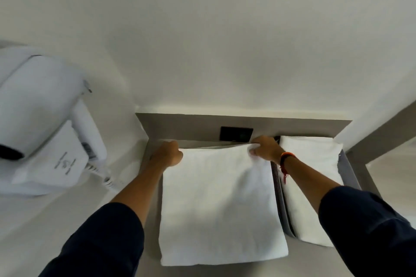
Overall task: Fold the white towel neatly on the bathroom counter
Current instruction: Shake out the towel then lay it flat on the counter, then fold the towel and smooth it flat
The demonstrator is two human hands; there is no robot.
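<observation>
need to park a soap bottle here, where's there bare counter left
Little is bare. A grey strip of counter runs between the left wall and the white towel, partly under the left forearm. The back edge is crowded: left hand and right hand grip the towel's far corners. The second folded towel fills the right side.

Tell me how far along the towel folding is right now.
Well along, it seems. The white towel already lies as a flat, squared rectangle on the grey counter, beside another folded towel. In hand: the left hand and right hand each grip a far corner near the wall. Left: probably squaring or folding over that far edge, then letting go.
</observation>
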